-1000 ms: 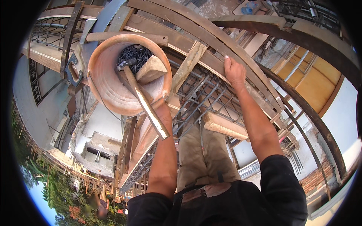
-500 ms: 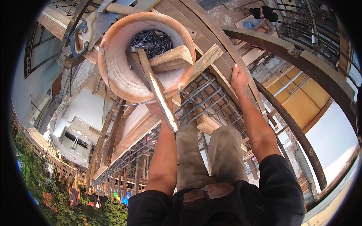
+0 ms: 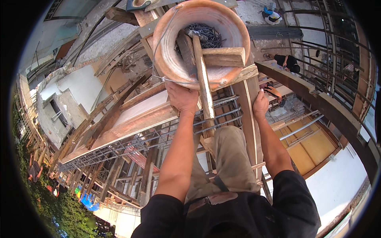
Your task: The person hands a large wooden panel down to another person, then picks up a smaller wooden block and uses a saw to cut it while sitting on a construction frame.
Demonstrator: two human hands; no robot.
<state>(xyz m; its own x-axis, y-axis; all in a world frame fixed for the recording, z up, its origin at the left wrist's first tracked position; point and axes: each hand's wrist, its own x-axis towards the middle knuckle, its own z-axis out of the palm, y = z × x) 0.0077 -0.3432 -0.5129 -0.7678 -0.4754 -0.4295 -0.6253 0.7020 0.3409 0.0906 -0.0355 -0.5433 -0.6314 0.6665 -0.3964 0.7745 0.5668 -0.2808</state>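
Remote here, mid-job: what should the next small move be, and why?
Perhaps steady the bucket with the left hand, which is right by its near rim, though contact is hard to tell. The hammer's handle juts over that rim toward the person's trousers, so a knock might shift it; the right hand, at the board, is farther off.

Both forearms point(image 3: 174, 158) stretch forward, right grip point(image 3: 260, 105) with thumb point(image 3: 261, 92) foremost.

Yellow panel point(image 3: 309, 147) near white wall point(image 3: 337, 182); blue sheet point(image 3: 89, 201) beside green foliage point(image 3: 69, 212); black-clad person point(image 3: 288, 62).
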